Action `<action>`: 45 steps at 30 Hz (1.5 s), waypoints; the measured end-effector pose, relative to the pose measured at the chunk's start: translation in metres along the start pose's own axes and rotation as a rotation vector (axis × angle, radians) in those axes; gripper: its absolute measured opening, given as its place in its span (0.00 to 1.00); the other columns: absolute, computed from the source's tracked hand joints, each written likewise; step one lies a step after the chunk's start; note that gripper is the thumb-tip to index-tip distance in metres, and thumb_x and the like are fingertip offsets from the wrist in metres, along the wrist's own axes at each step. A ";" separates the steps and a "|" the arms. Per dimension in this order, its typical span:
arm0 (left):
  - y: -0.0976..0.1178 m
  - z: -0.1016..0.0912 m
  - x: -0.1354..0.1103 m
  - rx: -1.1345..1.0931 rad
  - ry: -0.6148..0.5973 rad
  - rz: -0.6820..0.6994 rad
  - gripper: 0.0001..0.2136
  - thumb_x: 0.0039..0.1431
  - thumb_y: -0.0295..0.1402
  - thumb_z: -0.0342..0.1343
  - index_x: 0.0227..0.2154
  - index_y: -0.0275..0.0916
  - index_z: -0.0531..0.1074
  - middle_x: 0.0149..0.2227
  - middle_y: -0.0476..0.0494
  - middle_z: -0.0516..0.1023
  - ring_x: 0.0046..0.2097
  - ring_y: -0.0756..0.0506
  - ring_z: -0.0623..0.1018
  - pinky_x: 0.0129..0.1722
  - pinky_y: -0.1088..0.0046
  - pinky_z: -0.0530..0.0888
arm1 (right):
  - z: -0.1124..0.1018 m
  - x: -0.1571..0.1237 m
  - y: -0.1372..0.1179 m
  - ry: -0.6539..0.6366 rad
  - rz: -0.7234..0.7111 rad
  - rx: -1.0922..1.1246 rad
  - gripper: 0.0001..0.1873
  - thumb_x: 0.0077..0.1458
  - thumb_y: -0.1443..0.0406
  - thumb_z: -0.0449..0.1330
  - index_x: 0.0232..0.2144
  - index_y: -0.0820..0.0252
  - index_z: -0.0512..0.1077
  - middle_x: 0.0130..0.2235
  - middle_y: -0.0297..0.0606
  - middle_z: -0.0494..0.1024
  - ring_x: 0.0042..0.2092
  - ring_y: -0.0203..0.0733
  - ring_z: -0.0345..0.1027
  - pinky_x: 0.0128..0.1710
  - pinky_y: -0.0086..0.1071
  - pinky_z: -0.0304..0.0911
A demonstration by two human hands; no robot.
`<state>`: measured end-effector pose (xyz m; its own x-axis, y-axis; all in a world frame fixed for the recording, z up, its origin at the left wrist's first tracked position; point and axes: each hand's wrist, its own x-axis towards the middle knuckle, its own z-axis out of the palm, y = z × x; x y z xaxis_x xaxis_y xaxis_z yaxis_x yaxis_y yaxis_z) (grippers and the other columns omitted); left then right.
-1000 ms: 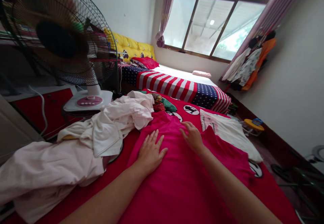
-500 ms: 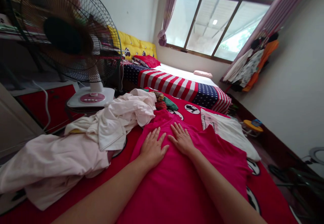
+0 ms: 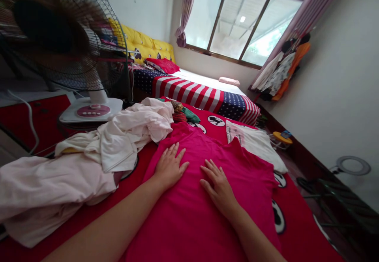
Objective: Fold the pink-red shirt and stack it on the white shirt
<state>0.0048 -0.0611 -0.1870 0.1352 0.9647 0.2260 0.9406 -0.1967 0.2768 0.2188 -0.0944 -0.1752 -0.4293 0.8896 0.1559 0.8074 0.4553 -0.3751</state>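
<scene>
A bright pink T-shirt (image 3: 195, 210) lies spread over a red patterned bed cover (image 3: 299, 218). My left hand (image 3: 170, 167) rests flat on its upper left part, fingers spread. Lower and to the right, my right hand (image 3: 219, 189) lies on the same cloth, also open, its fingers stretched out. Neither hand grips the fabric. Beside my left arm is a heap of pale pink and cream clothes (image 3: 118, 139). A folded white garment (image 3: 254, 141) with a print lies past the shirt's right sleeve.
An electric fan (image 3: 85, 110) stands at the left, its blades blurred. Behind is a second bed (image 3: 189, 92) with a stars-and-stripes cover, under a window. Clothes (image 3: 284, 72) hang on the right wall. A yellow-topped stool (image 3: 282, 137) and a ring light (image 3: 353, 165) are at the right.
My right hand has slid down the shirt toward me, widening the gap from my left hand, which stays on the upper left part. The whole view has shifted slightly to the right.
</scene>
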 end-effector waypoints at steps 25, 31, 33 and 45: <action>-0.007 0.002 -0.002 0.085 0.011 0.073 0.26 0.64 0.45 0.46 0.62 0.42 0.58 0.67 0.37 0.51 0.66 0.39 0.53 0.63 0.56 0.56 | 0.002 0.002 0.003 0.028 -0.027 -0.007 0.24 0.60 0.58 0.53 0.58 0.55 0.64 0.65 0.41 0.55 0.67 0.48 0.42 0.63 0.55 0.44; -0.007 0.002 -0.003 0.111 0.011 0.092 0.26 0.64 0.44 0.46 0.63 0.42 0.57 0.67 0.38 0.51 0.66 0.39 0.53 0.62 0.54 0.58 | 0.005 0.001 0.005 0.048 -0.040 -0.017 0.23 0.60 0.60 0.53 0.58 0.53 0.63 0.65 0.39 0.55 0.67 0.48 0.43 0.62 0.56 0.46; -0.007 0.001 -0.003 0.120 0.002 0.090 0.26 0.64 0.44 0.45 0.63 0.42 0.56 0.67 0.38 0.51 0.66 0.39 0.53 0.62 0.54 0.58 | 0.006 0.001 0.005 0.054 -0.048 -0.027 0.23 0.60 0.60 0.53 0.58 0.52 0.63 0.65 0.39 0.55 0.67 0.48 0.43 0.62 0.56 0.47; -0.002 -0.005 -0.002 0.117 -0.045 0.050 0.27 0.64 0.46 0.44 0.63 0.41 0.56 0.67 0.37 0.50 0.67 0.39 0.53 0.63 0.56 0.56 | 0.004 0.000 0.005 0.062 -0.048 -0.026 0.22 0.61 0.59 0.53 0.57 0.52 0.64 0.64 0.39 0.58 0.67 0.46 0.44 0.63 0.54 0.45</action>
<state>0.0013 -0.0631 -0.1836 0.1942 0.9616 0.1939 0.9619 -0.2254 0.1545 0.2210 -0.0918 -0.1809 -0.4428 0.8666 0.2300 0.7971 0.4980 -0.3416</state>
